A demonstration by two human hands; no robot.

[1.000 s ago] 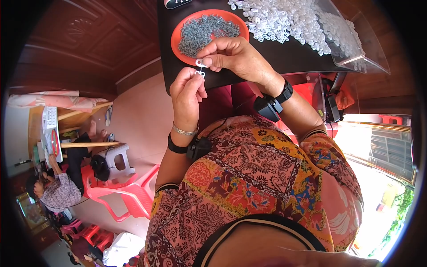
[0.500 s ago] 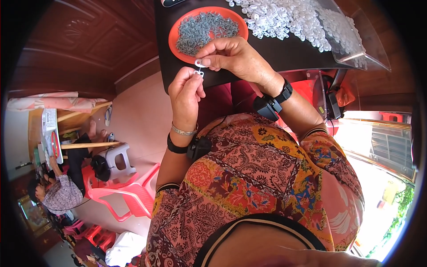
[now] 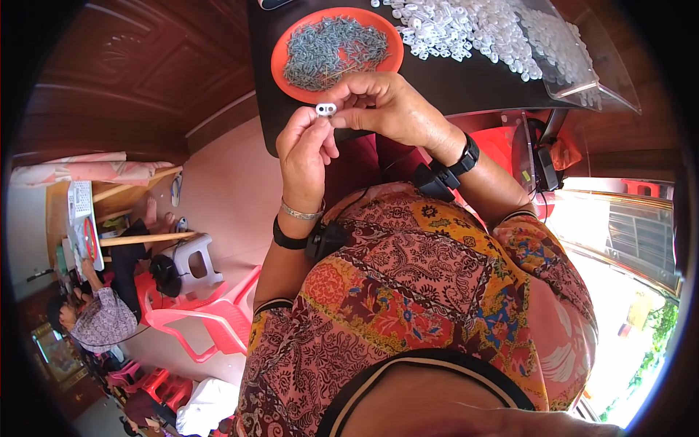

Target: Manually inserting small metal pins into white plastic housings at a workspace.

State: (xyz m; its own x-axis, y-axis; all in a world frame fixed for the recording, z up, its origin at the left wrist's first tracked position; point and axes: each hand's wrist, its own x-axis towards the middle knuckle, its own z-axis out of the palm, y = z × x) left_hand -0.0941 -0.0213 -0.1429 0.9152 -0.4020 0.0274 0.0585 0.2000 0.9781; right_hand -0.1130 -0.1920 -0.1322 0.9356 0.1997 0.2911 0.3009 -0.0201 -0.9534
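The black counter point(image 3: 451, 84) carries the supplies just past the near edge, within easy reach of both hands. Toward its right side lies a heap of small white plastic pieces point(image 3: 480, 29), spilling beside a clear plastic sheet point(image 3: 582, 51). Near the left edge sits an orange dish point(image 3: 280, 58) that keeps a tangle of small grey metal springs point(image 3: 331, 47) from scattering. Just in front of the dish, above the counter's near edge, the left hand point(image 3: 306, 149) and the right hand point(image 3: 389, 109) meet, fingertips pinching one small white plastic piece point(image 3: 325, 109) between them, lifted close for a clear look.
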